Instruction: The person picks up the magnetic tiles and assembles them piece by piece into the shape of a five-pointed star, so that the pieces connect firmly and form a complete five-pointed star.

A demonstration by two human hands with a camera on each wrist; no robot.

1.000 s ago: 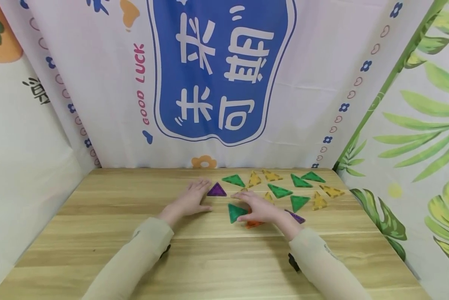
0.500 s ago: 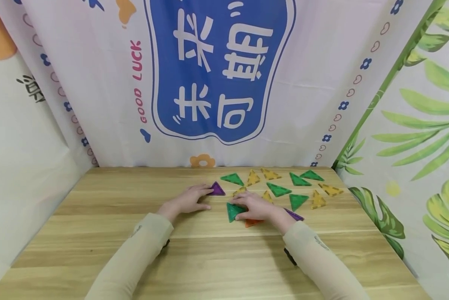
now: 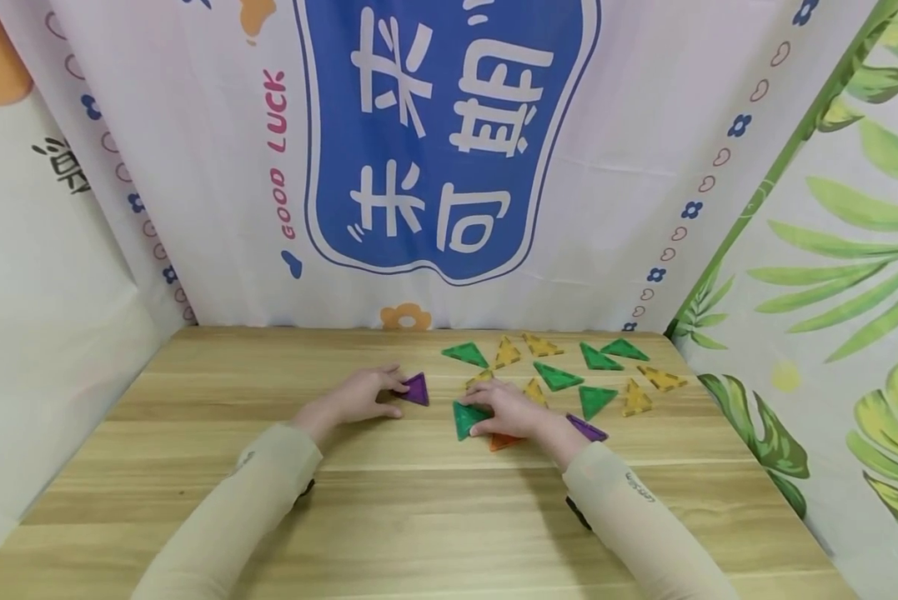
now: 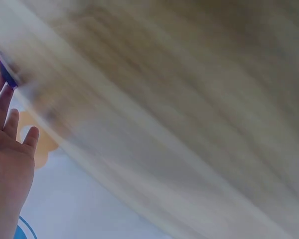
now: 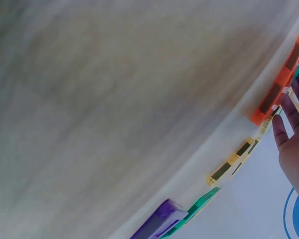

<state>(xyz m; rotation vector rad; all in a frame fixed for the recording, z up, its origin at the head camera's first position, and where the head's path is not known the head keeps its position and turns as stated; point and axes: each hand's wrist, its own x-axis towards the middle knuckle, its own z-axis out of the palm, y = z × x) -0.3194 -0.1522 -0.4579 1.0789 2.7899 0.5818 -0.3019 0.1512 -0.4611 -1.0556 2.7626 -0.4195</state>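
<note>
My left hand [image 3: 353,396] touches the left corner of a purple triangular magnetic tile [image 3: 417,389] with its fingertips; the thumb stands apart from it. In the left wrist view only a sliver of that purple tile [image 4: 8,75] shows, by the straight fingers. Farther right, my right hand [image 3: 514,410] holds a green triangular magnetic tile [image 3: 464,421] between fingers and thumb, flat at the table. An orange triangular tile [image 3: 503,442] lies partly hidden under this hand. Its thick edge [image 5: 280,84] with dark strips shows in the right wrist view.
Several green tiles [image 3: 558,377] and yellow tiles [image 3: 637,399] lie scattered at the back right of the wooden table [image 3: 418,517]. Another purple tile [image 3: 587,428] is beside the right wrist. A printed curtain [image 3: 584,250] hangs along the back edge.
The left fingers have come onto the purple tile, which has slid left and turned. The right fingers and thumb have closed in on the green tile, which stays in nearly the same place.
</note>
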